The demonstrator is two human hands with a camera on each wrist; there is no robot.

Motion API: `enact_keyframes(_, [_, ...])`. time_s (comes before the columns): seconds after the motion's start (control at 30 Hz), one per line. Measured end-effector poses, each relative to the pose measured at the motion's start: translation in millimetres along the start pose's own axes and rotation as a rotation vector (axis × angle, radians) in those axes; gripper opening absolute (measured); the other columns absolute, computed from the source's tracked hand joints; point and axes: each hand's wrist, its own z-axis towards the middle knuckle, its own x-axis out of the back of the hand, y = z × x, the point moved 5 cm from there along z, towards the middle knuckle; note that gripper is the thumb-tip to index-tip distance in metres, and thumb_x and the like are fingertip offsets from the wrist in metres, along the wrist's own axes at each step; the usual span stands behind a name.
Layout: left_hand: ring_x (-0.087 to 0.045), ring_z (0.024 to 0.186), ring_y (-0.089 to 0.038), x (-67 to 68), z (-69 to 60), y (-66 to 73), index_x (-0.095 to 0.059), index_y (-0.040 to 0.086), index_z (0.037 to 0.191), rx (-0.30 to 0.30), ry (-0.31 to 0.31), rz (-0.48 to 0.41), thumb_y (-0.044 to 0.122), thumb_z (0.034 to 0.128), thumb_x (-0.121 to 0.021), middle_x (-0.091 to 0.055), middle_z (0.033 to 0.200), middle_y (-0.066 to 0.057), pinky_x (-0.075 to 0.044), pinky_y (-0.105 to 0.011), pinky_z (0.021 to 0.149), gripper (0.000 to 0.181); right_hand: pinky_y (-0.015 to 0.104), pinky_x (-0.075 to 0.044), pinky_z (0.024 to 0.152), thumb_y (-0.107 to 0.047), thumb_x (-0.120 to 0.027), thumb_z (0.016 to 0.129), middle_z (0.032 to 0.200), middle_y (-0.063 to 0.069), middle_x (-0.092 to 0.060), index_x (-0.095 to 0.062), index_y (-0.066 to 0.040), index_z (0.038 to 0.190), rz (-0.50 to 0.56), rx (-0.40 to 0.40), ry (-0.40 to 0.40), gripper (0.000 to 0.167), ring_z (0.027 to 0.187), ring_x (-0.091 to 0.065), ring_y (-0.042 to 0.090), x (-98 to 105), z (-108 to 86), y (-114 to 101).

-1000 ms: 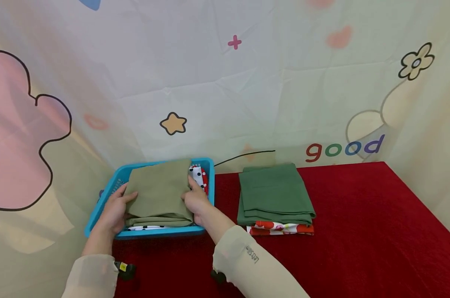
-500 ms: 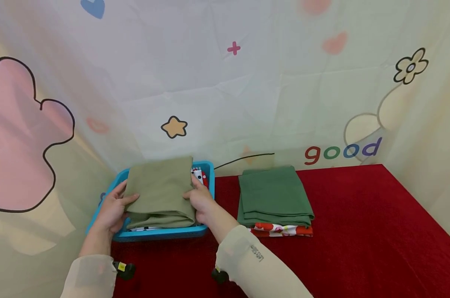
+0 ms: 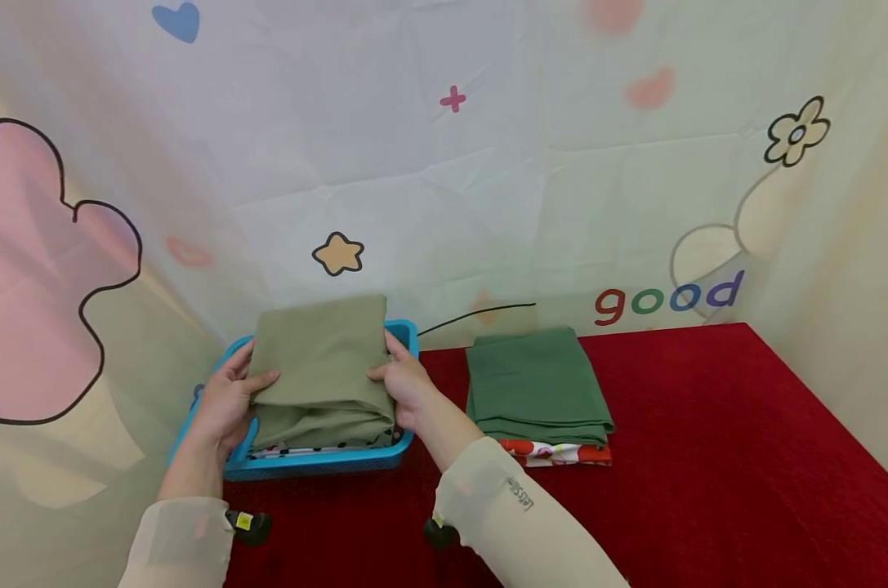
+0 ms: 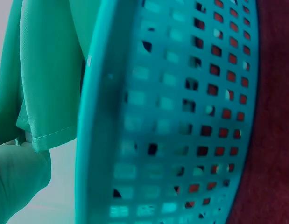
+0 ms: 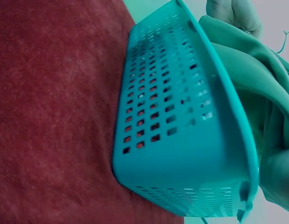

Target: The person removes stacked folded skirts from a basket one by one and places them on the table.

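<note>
A folded khaki cloth [image 3: 319, 351] is held over the blue plastic basket [image 3: 311, 465], its far edge above the rim and its near folds sagging. My left hand [image 3: 226, 404] grips its left side, thumb on top and fingers beneath. On the opposite side my right hand [image 3: 410, 388] pinches it the same way. Below the cloth, dotted fabric [image 3: 296, 451] shows along the basket's front. The left wrist view has the cloth [image 4: 51, 70] hanging beside the basket wall [image 4: 181, 121]; in the right wrist view its folds [image 5: 251, 70] rise over the rim.
Right of the basket, a folded dark green cloth [image 3: 535, 384] lies on a red-and-white patterned one [image 3: 561, 453]. Both rest on the red table cover [image 3: 679, 457]. A printed curtain [image 3: 444, 204] hangs right behind the table.
Both hands have raised the khaki cloth a little out of the basket, so its far edge stands higher. More of the dotted fabric beneath shows at the front. The green pile has stayed put.
</note>
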Motion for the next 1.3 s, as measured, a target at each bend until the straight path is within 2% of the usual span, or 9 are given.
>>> enact_keyframes(0.13, [-0.063,0.111,0.002,-4.7,0.8,4.1,-0.016,0.028,0.168,-0.003,0.005,-0.013,0.018,0.1026,-0.066,-0.026,0.172,-0.004,-0.059,-0.022,0.089,0.083,0.054,-0.039,0.119,0.005,-0.052,0.099,0.167,0.008,-0.034,-0.036,-0.038,0.161,0.021,0.009,-0.018,0.078,0.146,-0.043,0.034,1,-2.4,-7])
enact_keyframes(0.53, [-0.061,0.113,0.001,-20.4,0.9,17.3,-0.016,0.028,0.167,-0.019,-0.001,-0.038,0.018,0.1019,-0.067,-0.02,0.173,-0.008,-0.059,-0.023,0.091,0.084,0.052,-0.035,0.123,0.003,-0.052,0.1,0.172,0.008,-0.022,-0.031,-0.038,0.163,0.042,0.016,-0.022,0.078,0.151,-0.036,0.034,10,-9.7,-21])
enact_keyframes(0.73, [-0.06,0.115,-0.001,-26.5,1.0,19.3,-0.015,0.03,0.167,-0.029,-0.01,-0.015,0.019,0.1039,-0.064,-0.02,0.173,-0.01,-0.059,-0.026,0.095,0.081,0.05,-0.037,0.122,0.003,-0.053,0.1,0.17,0.01,-0.028,-0.032,-0.038,0.162,0.034,0.01,-0.018,0.078,0.149,-0.039,0.033,15,-13.5,-25])
enact_keyframes(0.9, [-0.054,0.128,-0.012,-31.6,1.4,17.9,-0.015,0.032,0.167,-0.033,-0.011,0.009,0.021,0.1047,-0.063,-0.021,0.173,-0.009,-0.059,-0.027,0.097,0.079,0.05,-0.041,0.119,0.003,-0.053,0.1,0.166,0.008,-0.035,-0.036,-0.041,0.16,0.041,0.008,-0.023,0.076,0.145,-0.045,0.032,19,-17.1,-28])
enact_keyframes(1.07, [-0.041,0.146,-0.026,-38.6,2.2,19.9,-0.017,0.032,0.167,-0.031,-0.001,0.008,0.02,0.105,-0.062,-0.021,0.173,-0.008,-0.057,-0.022,0.095,0.078,0.05,-0.04,0.119,0.001,-0.053,0.101,0.167,0.008,-0.034,-0.036,-0.042,0.16,0.031,0.009,-0.019,0.075,0.145,-0.045,0.033,23,-21.4,-33])
enact_keyframes(1.3, [-0.041,0.147,-0.027,-47.9,2.7,25.2,-0.019,0.031,0.167,-0.033,0.009,0.002,0.02,0.1042,-0.063,-0.023,0.173,-0.009,-0.057,-0.02,0.093,0.077,0.049,-0.038,0.121,0.002,-0.053,0.101,0.168,0.005,-0.031,-0.034,-0.041,0.161,0.04,0.028,-0.041,0.076,0.148,-0.042,0.031,29,-23.4,-38])
